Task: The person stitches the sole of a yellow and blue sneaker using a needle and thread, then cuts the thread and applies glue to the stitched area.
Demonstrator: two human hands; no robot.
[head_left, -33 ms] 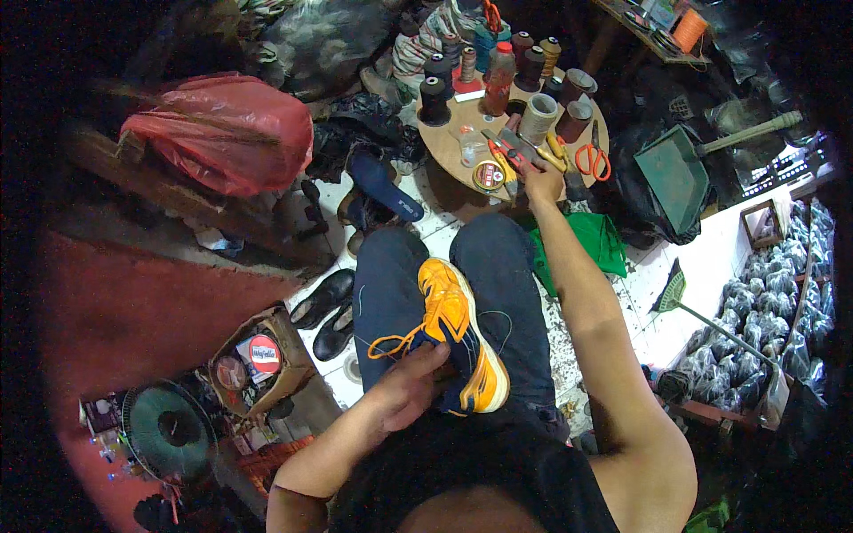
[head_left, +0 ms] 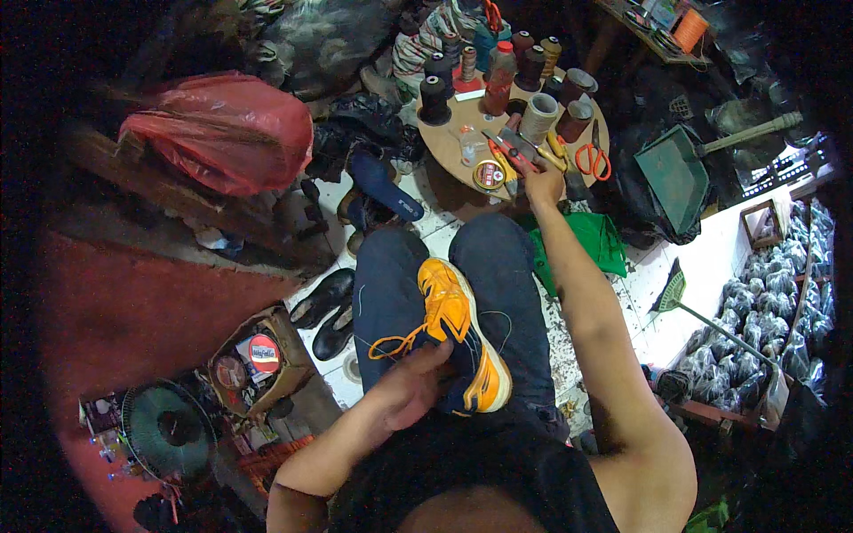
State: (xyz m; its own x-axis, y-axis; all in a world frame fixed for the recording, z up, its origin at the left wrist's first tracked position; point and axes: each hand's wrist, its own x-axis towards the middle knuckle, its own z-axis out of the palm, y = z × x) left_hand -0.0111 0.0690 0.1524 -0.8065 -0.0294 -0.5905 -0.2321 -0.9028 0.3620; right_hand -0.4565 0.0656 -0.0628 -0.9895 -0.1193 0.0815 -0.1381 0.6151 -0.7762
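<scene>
An orange and navy sports shoe [head_left: 447, 306] with a white sole rests across my lap, toe pointing away from me. My left hand [head_left: 413, 386] grips it at the collar, thumb on top; the other fingers are hidden. Orange laces [head_left: 391, 345] hang loose at its left side, and a thin pale thread [head_left: 508, 327] curves out on the right. Stretched forward, my right hand [head_left: 542, 182] is at the near edge of a round wooden table [head_left: 449, 147], among red- and yellow-handled tools [head_left: 515, 158]. Its fingertips are partly hidden, so whether they hold a tool is unclear.
Thread spools [head_left: 434, 99], a red-capped bottle [head_left: 499, 80], a round tin [head_left: 489, 175] and orange-handled scissors [head_left: 593, 160] crowd the table. Black shoes [head_left: 324, 302] and a blue insole [head_left: 382, 185] lie left of my knees. A green dustpan [head_left: 675, 182] stands at the right.
My left hand and the shoe's heel have shifted very slightly. The right hand stays at the tools on the table.
</scene>
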